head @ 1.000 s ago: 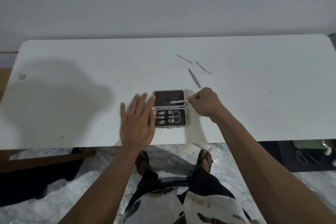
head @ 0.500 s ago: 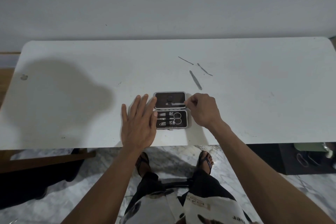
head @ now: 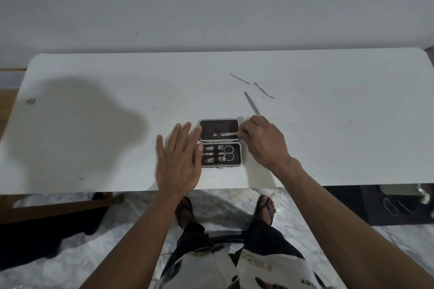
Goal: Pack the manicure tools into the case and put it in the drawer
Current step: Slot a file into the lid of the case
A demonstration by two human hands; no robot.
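An open manicure case (head: pixel 242 156) with a dark lining lies flat near the table's front edge. Its near half holds small scissors (head: pixel 228 153) and two clippers. A thin metal tool (head: pixel 224 134) lies across the far half, and my right hand (head: pixel 263 143) pinches its right end at the case's edge. My left hand (head: pixel 179 162) lies flat and spread on the table, fingertips touching the case's left side. Three loose tools rest farther back: a nail file (head: pixel 251 106), a thin pick (head: pixel 239 78) and a curved pusher (head: pixel 264 90).
The white table (head: pixel 94 148) meets a plain wall at the back. My shadow falls on its left part. Below the front edge are a marble floor, my sandalled feet, a wooden bar at the left and dark items at the right.
My right hand has slid the thin tool leftward, deeper into the case's far half. The left hand has stayed flat beside the case.
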